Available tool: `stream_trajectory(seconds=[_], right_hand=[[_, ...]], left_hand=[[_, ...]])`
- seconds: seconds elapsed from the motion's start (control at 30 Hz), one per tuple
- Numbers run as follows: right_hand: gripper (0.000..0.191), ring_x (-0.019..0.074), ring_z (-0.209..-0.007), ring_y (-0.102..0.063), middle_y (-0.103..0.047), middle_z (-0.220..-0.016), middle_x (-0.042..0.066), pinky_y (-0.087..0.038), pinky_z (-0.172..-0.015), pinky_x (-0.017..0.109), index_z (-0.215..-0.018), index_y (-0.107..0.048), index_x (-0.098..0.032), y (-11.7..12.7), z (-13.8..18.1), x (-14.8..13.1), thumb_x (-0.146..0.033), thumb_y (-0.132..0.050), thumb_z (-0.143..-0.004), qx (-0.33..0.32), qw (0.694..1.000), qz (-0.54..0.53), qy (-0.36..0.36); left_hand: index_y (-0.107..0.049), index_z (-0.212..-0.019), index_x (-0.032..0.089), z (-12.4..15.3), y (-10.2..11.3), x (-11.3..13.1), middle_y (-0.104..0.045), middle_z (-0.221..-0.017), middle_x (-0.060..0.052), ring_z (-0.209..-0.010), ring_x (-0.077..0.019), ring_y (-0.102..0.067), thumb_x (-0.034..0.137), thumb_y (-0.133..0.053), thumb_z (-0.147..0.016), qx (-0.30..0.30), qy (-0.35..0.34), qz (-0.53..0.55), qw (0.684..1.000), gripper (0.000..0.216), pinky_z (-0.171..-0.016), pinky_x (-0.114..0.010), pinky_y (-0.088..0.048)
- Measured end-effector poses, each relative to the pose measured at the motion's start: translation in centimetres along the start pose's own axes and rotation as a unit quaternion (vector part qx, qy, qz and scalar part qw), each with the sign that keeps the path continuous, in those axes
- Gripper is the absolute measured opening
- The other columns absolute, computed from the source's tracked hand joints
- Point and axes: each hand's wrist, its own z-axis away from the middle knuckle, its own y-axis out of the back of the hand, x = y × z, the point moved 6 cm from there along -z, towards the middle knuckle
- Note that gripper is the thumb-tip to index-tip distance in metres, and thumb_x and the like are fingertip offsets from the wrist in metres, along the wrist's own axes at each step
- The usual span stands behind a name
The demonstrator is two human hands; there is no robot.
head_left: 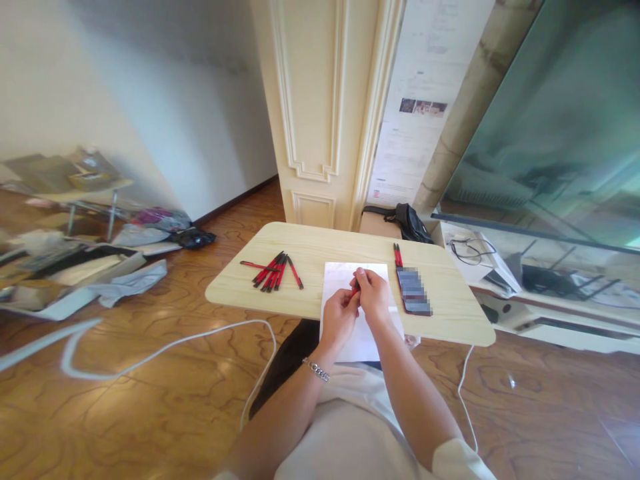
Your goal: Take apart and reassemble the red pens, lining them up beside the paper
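- Pinching a red pen (355, 290) between them, the left hand (340, 315) and the right hand (373, 295) meet over the middle of the table (450, 313), the fingers of both curled shut on it.
- Only a short red bit of the pen shows, in the gap where the two hands touch; the fingers hide the rest.
- The hands are over a white sheet (350, 273) that lies on the near half of the table and hangs over its near edge.
- A heap of pens (273, 270), red and black, lies on the table well to the left of the hands.
- Two pens (398, 255) lie side by side to the right of the hands, just beside the far end of a phone (414, 291).
- A bracelet (316, 369) sits on the left wrist.
- A white cable (200, 337) runs across the wooden floor below the table.
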Motion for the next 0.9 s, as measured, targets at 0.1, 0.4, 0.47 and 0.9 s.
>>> stream_trajectory(seconds=[0.1,0.4,0.47,0.9], right_hand=[[0.040,0.0128,-0.056,-0.052,-0.060,-0.064,0.003,-0.039,-0.049,0.024,-0.070,-0.061,-0.017,-0.2,0.1,0.1,-0.053,-0.049,-0.084,-0.004,1.000,-0.018,0.004],[0.041,0.0047,-0.033,-0.034,-0.064,-0.073,0.001,-0.020,-0.028,0.021,-0.093,-0.061,-0.019,-1.6,0.4,2.7,-0.057,-0.054,-0.081,-0.096,0.964,-0.213,-0.129],[0.043,0.0062,-0.038,-0.041,-0.067,-0.082,0.005,-0.020,-0.028,0.020,-0.099,-0.062,-0.019,-1.6,0.4,2.8,-0.057,-0.055,-0.080,-0.125,0.952,-0.235,-0.150],[0.035,0.0088,-0.047,-0.047,-0.063,-0.074,0.003,-0.034,-0.038,0.021,-0.085,-0.061,-0.017,-0.2,-0.2,3.7,-0.051,-0.066,-0.074,-0.071,0.968,-0.203,-0.132]], left_hand=[[-0.058,-0.070,0.016,0.1,-0.2,-0.1,-0.048,-0.049,0.004,-0.042,-0.0076,-0.040,0.046,-0.064,-0.078,-0.006,0.017,0.017,1.000,0.031,-0.042,-0.021,-0.026],[-0.051,-0.061,0.015,0.5,-1.3,-1.1,-0.042,-0.047,0.004,-0.038,-0.0044,-0.033,0.049,-0.062,-0.079,-0.092,0.107,0.192,0.971,0.040,-0.040,-0.021,-0.020],[-0.054,-0.064,0.014,0.6,-1.3,-1.1,-0.046,-0.049,0.003,-0.041,-0.0051,-0.038,0.051,-0.062,-0.079,-0.101,0.112,0.204,0.967,0.040,-0.041,-0.021,-0.024],[-0.064,-0.072,0.013,0.7,-1.0,-1.9,-0.057,-0.059,-0.001,-0.050,-0.0086,-0.050,0.048,-0.068,-0.075,-0.077,0.103,0.158,0.979,0.036,-0.047,-0.022,-0.037]])
